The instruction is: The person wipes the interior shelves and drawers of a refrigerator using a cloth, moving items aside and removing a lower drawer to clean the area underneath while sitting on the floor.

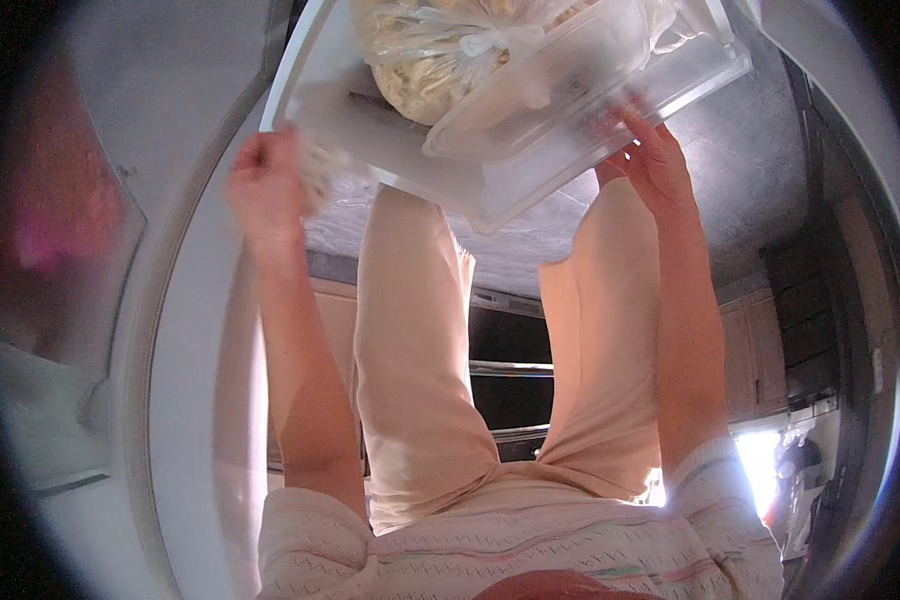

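A translucent plastic drawer (pixel 390 169), seemingly from a fridge or freezer, is tilted in front of my knees. My right hand (pixel 656 161) grips its right side, and some fingers show blurred through the plastic. At the front left corner is my left hand (pixel 266 169), curled and blurred by motion. A pale, blurred thing (pixel 321 176) is beside that wrist; whether my hand holds it or the rim is unclear. Inside the drawer lies a knotted clear plastic bag (pixel 427 75) of pale yellowish contents. Against it leans a translucent plastic container (pixel 540 112), and another clear bag (pixel 667 26) sits behind.
On my left stands a white appliance door or panel (pixel 187 315) with a rounded edge. Grey marbled flooring (pixel 735 165) spreads under the drawer. Behind my legs are a dark oven front (pixel 510 337) and wooden cabinets (pixel 754 345). A pink and red blurred shape (pixel 60 217) shows far left.
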`<control>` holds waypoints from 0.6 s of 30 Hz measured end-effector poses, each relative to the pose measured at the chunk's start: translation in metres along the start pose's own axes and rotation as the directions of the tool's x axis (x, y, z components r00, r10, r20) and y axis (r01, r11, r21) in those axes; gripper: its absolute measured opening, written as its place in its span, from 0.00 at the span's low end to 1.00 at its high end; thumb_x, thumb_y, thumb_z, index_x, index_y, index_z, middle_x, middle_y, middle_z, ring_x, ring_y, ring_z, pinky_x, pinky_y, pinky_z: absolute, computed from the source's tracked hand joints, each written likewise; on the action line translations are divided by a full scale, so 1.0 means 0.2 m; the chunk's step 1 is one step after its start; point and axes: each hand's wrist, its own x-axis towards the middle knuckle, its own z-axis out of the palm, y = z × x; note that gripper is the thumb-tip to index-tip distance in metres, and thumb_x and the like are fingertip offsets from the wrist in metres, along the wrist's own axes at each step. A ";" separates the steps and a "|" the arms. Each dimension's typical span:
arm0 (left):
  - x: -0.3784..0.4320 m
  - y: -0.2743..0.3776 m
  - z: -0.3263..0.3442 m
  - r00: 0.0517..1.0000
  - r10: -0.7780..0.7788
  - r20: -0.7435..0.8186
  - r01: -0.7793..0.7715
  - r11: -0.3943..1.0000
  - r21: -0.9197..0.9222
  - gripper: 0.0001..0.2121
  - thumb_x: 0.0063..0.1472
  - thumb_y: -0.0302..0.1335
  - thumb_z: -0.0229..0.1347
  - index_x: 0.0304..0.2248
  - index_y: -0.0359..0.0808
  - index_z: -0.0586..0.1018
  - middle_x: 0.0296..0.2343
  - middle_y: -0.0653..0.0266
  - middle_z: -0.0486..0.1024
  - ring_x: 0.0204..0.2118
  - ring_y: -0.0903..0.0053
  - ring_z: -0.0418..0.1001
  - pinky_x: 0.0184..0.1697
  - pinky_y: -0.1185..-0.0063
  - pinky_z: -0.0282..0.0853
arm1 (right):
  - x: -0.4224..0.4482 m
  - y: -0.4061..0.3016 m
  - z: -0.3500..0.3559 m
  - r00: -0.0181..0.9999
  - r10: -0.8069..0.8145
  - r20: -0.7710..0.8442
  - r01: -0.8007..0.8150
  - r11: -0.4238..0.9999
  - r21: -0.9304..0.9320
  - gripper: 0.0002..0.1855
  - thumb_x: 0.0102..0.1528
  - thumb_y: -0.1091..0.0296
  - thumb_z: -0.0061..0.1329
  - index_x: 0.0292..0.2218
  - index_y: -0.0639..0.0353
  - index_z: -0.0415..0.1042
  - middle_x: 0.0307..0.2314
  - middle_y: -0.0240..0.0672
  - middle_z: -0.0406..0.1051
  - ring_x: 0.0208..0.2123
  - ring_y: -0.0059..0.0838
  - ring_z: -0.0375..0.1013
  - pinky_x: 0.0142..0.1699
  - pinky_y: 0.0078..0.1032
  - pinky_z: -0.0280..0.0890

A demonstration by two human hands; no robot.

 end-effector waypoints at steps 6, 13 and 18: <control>-0.10 -0.30 0.14 0.829 -0.278 0.485 0.480 0.798 -0.364 0.15 0.45 0.30 0.59 0.28 0.26 0.72 0.23 0.58 0.72 0.25 0.80 0.70 0.27 0.83 0.66 | 0.07 -0.01 0.11 1.000 0.002 0.022 0.001 0.989 -0.150 0.33 0.47 0.66 0.49 0.52 0.53 0.49 0.36 0.31 0.64 0.34 0.24 0.67 0.34 0.24 0.68; 0.03 -0.39 0.29 0.702 -0.346 0.623 0.620 0.726 -0.296 0.11 0.44 0.23 0.55 0.27 0.24 0.73 0.23 0.58 0.72 0.23 0.77 0.71 0.24 0.80 0.67 | 0.16 -0.02 0.17 0.996 -0.088 0.012 0.088 0.996 -0.001 0.36 0.46 0.76 0.44 0.54 0.51 0.44 0.37 0.34 0.61 0.32 0.25 0.65 0.35 0.31 0.67; 0.03 -0.48 0.31 0.802 -0.252 0.541 0.516 0.748 -0.417 0.09 0.42 0.21 0.52 0.26 0.25 0.72 0.22 0.61 0.71 0.22 0.76 0.70 0.23 0.79 0.66 | 0.13 0.00 0.24 0.993 -0.117 0.008 0.117 0.992 0.037 0.40 0.44 0.80 0.41 0.55 0.52 0.38 0.42 0.38 0.58 0.31 0.28 0.64 0.39 0.36 0.66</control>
